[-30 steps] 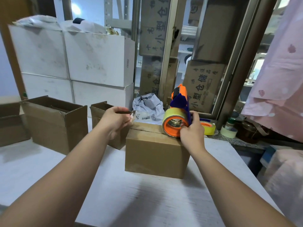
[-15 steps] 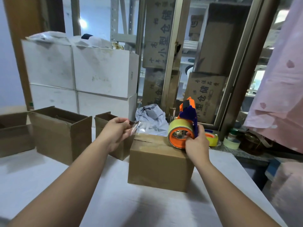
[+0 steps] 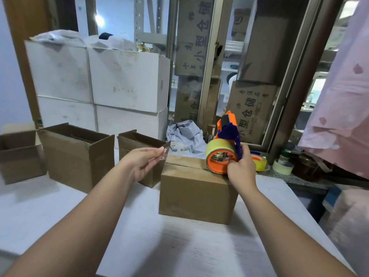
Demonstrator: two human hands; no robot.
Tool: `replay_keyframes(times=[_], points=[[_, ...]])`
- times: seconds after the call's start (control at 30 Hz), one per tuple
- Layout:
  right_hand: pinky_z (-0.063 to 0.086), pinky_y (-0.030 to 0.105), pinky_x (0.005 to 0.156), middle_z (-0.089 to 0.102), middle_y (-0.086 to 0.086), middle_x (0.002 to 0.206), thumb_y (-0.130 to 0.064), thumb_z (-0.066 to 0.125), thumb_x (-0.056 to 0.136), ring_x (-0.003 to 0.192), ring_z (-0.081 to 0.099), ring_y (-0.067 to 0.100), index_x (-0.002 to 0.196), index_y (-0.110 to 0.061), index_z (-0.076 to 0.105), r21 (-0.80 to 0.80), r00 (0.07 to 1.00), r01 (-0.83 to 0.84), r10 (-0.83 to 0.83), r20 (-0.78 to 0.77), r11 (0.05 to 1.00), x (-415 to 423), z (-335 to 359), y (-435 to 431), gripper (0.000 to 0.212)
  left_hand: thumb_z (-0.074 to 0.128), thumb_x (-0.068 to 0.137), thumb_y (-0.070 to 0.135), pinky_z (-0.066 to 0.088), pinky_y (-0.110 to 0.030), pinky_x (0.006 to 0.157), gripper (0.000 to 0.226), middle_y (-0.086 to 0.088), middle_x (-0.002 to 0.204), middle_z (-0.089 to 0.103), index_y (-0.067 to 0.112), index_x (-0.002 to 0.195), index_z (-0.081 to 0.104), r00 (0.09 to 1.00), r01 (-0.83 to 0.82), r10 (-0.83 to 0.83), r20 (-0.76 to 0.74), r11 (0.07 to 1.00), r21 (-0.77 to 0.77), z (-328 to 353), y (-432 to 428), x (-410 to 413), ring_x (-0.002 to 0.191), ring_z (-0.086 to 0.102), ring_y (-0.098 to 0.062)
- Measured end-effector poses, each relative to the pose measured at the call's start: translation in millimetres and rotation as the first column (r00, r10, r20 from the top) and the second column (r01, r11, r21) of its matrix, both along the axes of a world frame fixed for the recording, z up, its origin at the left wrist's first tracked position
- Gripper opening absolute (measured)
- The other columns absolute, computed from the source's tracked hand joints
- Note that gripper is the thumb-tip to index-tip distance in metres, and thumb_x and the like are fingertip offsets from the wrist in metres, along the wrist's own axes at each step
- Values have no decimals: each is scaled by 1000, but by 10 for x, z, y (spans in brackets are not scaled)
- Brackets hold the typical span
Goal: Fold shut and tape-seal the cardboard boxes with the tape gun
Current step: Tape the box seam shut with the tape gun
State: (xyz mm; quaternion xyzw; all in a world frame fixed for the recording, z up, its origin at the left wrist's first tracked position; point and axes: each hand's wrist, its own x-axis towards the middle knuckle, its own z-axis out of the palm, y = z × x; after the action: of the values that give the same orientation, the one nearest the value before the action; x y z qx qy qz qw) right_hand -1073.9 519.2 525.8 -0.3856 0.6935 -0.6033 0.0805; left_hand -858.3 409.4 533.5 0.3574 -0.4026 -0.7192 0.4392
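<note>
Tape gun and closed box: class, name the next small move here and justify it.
Probably lower the left hand to stick the tape end onto the closed box at its seam's left end. The flaps are shut, the seam looks bare, and the right hand holds the tape gun at the other end.

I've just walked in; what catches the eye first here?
The orange and blue tape gun, gripped by the right hand at the top right edge of the closed box in the middle. The left hand pinches a clear tape end stretched out to the left. Further left stand open boxes.
</note>
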Motion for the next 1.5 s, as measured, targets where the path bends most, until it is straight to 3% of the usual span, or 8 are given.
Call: replay_keyframes(times=[0.27,0.43,0.6,0.67,0.77,0.97,1.27,1.5], points=[[38,17,64,52,-4,111,6,47,88,99,49,16,125,-26,46,11,1000,-13,13,-18,1000,-29,5,-6,49,54,88,-12,52,-19,43,21,-17,80,65,-6,107,55,999,5,-1,-37,995,102,-59,-17,-42,52,68,-17],[40,16,63,52,-4,111,5,46,90,97,49,15,128,-27,46,28,1000,-24,24,7,999,-53,4,-22,50,53,87,-15,57,-24,57,33,-17,91,63,-2,117,56,990,-67,64,129,997,22,-88,-39,-11,72,68,-21],[43,29,75,56,-4,105,2,45,90,95,53,19,127,-29,48,-8,999,34,-34,34,999,-72,-21,-41,49,41,93,-12,59,-27,59,26,-22,114,59,0,110,56,997,-37,36,-64,999,-5,-7,-12,23,84,69,-28],[44,28,76,56,-4,107,1,46,90,97,53,18,129,-29,47,-6,998,41,-41,38,999,-62,-25,-53,49,53,94,2,58,-24,57,15,-20,107,62,1,108,57,993,-60,57,-106,998,-29,-3,-11,33,77,70,-22],[43,28,76,55,-4,108,1,46,90,97,52,18,129,-28,47,-14,998,47,-46,50,999,-51,-26,-56,48,66,83,0,57,-19,59,36,-16,93,64,-2,117,53,996,-82,77,-40,989,-127,-4,47,-10,73,69,-19],[44,28,78,55,-5,107,-2,48,92,98,52,17,127,-26,48,-41,997,64,-62,51,997,-55,-40,-43,43,55,89,-10,55,-16,55,28,-15,94,61,0,114,50,983,-185,182,-36,966,-181,-26,47,-95,72,67,-16],[39,21,68,58,-1,114,0,48,90,99,52,17,124,-31,49,-47,998,32,-30,52,998,-45,-54,-41,46,60,90,1,57,-34,80,29,-3,99,63,20,111,51,866,-206,377,329,867,-453,-219,-9,-164,84,69,-19],[39,29,75,58,-1,116,-4,48,91,102,52,19,122,-31,49,-54,998,52,-50,31,997,-47,-63,-47,41,54,90,-8,57,-30,76,30,-9,95,60,15,108,51,910,-229,315,271,925,-305,-265,-66,-201,77,67,-19]])
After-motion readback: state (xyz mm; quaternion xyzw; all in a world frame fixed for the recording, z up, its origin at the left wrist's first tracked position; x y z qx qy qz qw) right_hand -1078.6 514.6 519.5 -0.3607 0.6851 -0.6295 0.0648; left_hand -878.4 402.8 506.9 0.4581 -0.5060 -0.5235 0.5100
